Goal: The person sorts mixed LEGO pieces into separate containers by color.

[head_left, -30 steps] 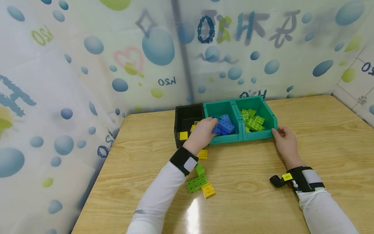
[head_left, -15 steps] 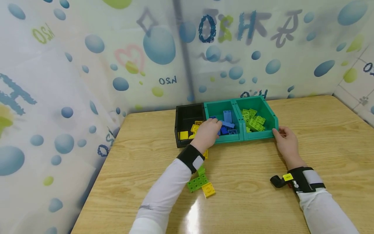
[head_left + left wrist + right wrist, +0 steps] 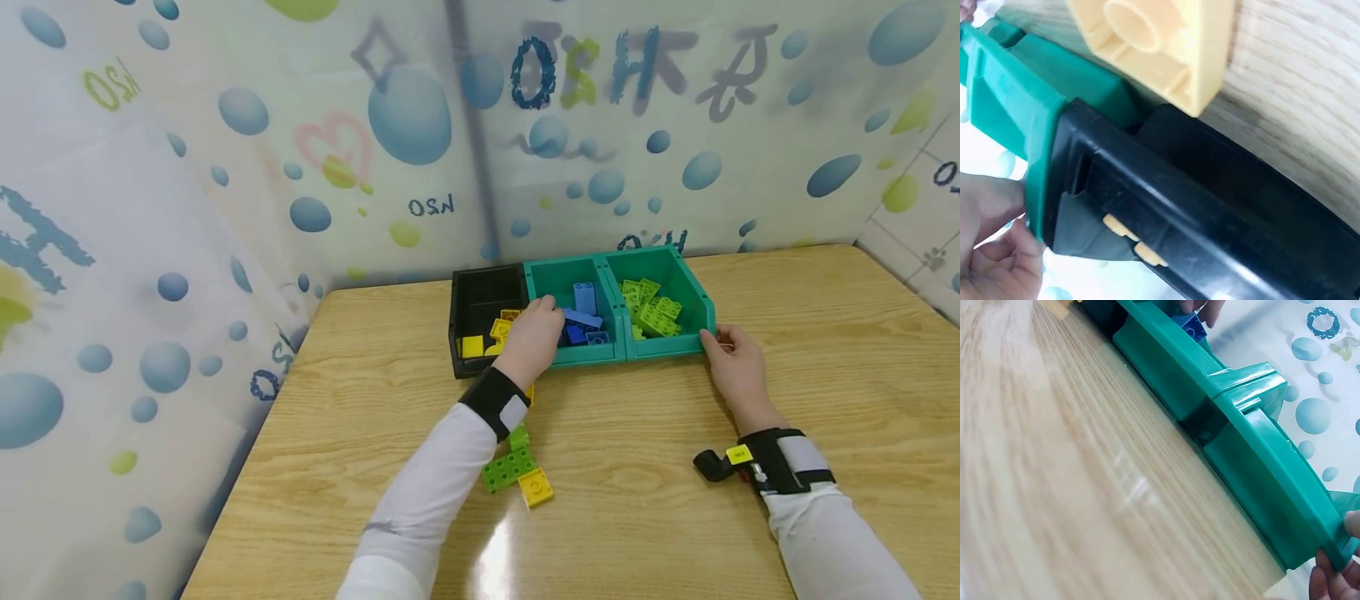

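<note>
My left hand (image 3: 531,335) reaches over the front wall of the middle teal bin (image 3: 581,357), fingers curled down inside it. In the right wrist view its fingertips pinch a blue building brick (image 3: 1190,327) just above the rim; the left wrist view hides these fingertips behind the bin wall. More blue bricks (image 3: 582,320) lie in that bin. At the far right, my right hand (image 3: 737,371) grips the front corner of the right teal bin (image 3: 667,345) between thumb and fingers. Light green bricks (image 3: 651,310) fill part of this bin.
A black bin (image 3: 480,287) with several yellow bricks (image 3: 472,347) adjoins the teal bins on the left. On the wooden table (image 3: 630,517) in front lie green bricks (image 3: 507,470) and a yellow brick (image 3: 536,487). Another yellow brick (image 3: 1160,47) is close to the left wrist camera.
My left hand moved slightly right within the middle bin, then back a little. The blue bricks there shifted, one now standing upright. My right hand stayed on its bin.
</note>
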Demonstrator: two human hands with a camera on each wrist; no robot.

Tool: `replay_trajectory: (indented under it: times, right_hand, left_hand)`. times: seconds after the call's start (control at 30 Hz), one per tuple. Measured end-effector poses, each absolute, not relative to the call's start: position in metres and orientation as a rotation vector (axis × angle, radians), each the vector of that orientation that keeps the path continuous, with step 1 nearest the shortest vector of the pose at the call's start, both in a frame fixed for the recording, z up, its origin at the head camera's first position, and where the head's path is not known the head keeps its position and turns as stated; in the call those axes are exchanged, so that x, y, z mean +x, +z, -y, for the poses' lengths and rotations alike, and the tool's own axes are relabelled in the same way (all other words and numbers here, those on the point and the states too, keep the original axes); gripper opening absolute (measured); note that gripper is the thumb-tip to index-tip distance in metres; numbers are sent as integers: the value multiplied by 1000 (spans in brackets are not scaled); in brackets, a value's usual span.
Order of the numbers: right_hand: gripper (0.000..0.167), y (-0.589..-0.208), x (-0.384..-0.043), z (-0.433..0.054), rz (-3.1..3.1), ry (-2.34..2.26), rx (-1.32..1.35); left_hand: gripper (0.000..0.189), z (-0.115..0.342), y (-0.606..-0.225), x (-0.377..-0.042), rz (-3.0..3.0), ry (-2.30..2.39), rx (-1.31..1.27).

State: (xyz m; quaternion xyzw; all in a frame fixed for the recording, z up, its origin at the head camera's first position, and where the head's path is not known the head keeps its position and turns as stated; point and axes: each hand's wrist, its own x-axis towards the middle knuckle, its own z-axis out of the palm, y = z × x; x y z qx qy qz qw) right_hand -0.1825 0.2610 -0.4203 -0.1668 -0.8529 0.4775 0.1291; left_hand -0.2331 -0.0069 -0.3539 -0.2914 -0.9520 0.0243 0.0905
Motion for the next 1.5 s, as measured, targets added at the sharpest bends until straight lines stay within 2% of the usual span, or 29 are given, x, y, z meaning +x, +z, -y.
replay_trajectory:
  times: [0.47, 0.87, 1.5]
  right_hand:
    - [52, -420, -182, -260, 2480, 1400, -504]
    - [53, -418, -182, -260, 2495, 1391, -490]
    - [53, -422, -183, -262, 2482, 1388, -493]
  left_hand:
    - [24, 36, -337, -223, 2866, -496, -947]
    - [20, 65, -338, -195, 2892, -568, -990]
    - [29, 82, -349, -166, 3115, -534, -1025]
